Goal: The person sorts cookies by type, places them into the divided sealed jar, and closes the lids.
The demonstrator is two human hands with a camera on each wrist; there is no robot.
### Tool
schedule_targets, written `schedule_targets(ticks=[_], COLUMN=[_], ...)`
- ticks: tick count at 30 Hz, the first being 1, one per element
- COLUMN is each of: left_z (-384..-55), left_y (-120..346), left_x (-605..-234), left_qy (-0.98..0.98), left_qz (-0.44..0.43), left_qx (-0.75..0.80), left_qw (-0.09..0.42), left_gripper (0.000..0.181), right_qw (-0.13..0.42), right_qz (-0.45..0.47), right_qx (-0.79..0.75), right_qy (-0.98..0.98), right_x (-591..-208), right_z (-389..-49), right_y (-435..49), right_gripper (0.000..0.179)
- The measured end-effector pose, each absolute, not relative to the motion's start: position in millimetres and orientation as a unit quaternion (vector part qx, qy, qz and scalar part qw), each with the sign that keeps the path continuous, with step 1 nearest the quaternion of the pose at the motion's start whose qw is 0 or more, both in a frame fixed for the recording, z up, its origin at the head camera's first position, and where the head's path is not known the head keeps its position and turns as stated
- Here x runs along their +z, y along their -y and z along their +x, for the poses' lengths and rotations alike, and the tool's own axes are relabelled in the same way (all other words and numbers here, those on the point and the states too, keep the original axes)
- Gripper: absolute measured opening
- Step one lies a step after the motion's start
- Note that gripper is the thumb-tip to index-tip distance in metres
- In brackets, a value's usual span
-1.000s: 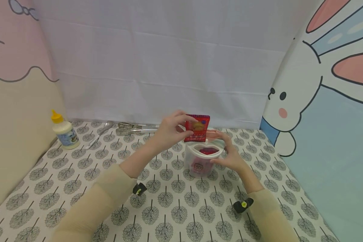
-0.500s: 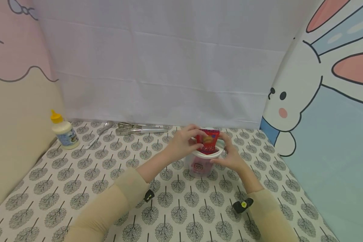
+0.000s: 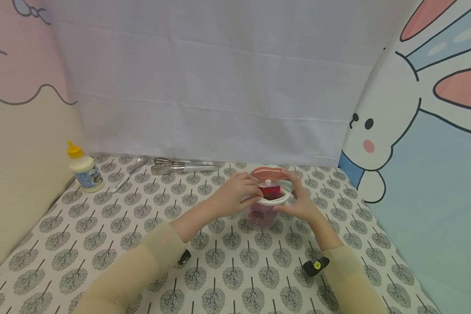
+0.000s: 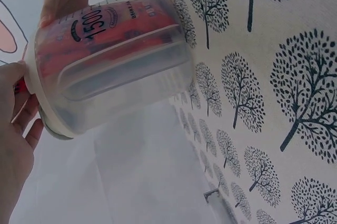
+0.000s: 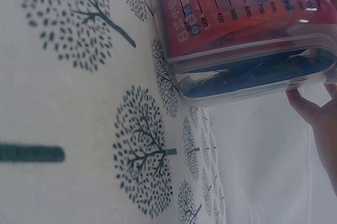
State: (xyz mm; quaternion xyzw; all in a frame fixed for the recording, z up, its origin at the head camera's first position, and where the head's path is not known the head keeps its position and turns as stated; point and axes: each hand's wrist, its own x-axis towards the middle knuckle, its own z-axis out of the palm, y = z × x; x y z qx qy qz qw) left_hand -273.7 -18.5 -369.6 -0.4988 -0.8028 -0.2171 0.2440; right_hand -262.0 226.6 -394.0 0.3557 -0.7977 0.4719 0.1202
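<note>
A clear plastic storage canister (image 3: 260, 216) stands upright on the table, with a white rim, a raised pink flip lid (image 3: 269, 173) and "1500" printed on its front. Red snack packets (image 4: 131, 21) fill one side of it, seen through the wall in both wrist views. My left hand (image 3: 237, 194) is at the canister's mouth and pinches a red snack packet (image 3: 271, 192), which sits mostly down in the opening. From the right, my right hand (image 3: 301, 204) grips the canister near its rim, thumb in front and fingers behind.
At the back left stand a yellow-capped squeeze bottle (image 3: 85, 170) and, beside it, a spoon (image 3: 129, 174) lying flat. Metal tongs (image 3: 184, 168) lie along the back edge near a white curtain (image 3: 204, 87). A tree-patterned cloth (image 3: 227, 279) covers the table.
My left hand has brought the red packet from above the canister rightward and down into its mouth. The right hand has kept its grip on the canister.
</note>
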Motion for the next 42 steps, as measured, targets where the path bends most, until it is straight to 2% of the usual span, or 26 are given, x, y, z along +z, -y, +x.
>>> schedule_targets(ticks=[8, 16, 19, 22, 24, 26, 28, 30, 33, 35, 39, 42], left_z=[-279, -273, -273, -276, -279, -282, -285, -287, -287, -287, -289, -290], left_y=[19, 19, 20, 23, 26, 28, 30, 31, 33, 33, 33, 34], left_x=[-371, -372, -373, -376, -378, -381, -383, -385, -388, -390, -394, -396], left_qy=[0.778, 0.828, 0.817, 0.785, 0.768, 0.769, 0.787, 0.808, 0.827, 0.826, 0.809, 0.797], left_qz=[-0.547, -0.515, -0.523, -0.529, -0.517, -0.493, -0.467, -0.446, -0.427, -0.436, -0.477, -0.494], left_qx=[-0.203, -0.131, -0.144, -0.195, -0.233, -0.261, -0.284, -0.308, -0.333, -0.331, -0.303, -0.291], left_qw=[0.232, 0.178, 0.194, 0.257, 0.298, 0.313, 0.287, 0.232, 0.154, 0.134, 0.164, 0.19], left_gripper=[0.04, 0.034, 0.037, 0.041, 0.052, 0.07, 0.089, 0.099, 0.091, 0.076, 0.051, 0.045], right_qw=[0.125, 0.118, 0.117, 0.123, 0.127, 0.125, 0.12, 0.118, 0.118, 0.126, 0.144, 0.15], right_qz=[0.359, 0.355, 0.358, 0.362, 0.36, 0.354, 0.351, 0.351, 0.367, 0.386, 0.435, 0.452], right_qx=[0.478, 0.465, 0.461, 0.453, 0.449, 0.451, 0.453, 0.457, 0.459, 0.456, 0.445, 0.44], right_qy=[0.792, 0.802, 0.803, 0.805, 0.808, 0.81, 0.81, 0.809, 0.801, 0.792, 0.769, 0.761], right_x=[-393, -393, -393, -393, -394, -395, -395, -395, -394, -394, -394, -393], right_z=[-263, -261, -261, -261, -260, -260, -259, -259, -260, -261, -264, -265], right_y=[-227, -226, -227, -228, -228, -229, -229, -230, -230, -230, -230, -230], right_gripper=[0.102, 0.102, 0.101, 0.103, 0.105, 0.109, 0.112, 0.113, 0.103, 0.09, 0.066, 0.057])
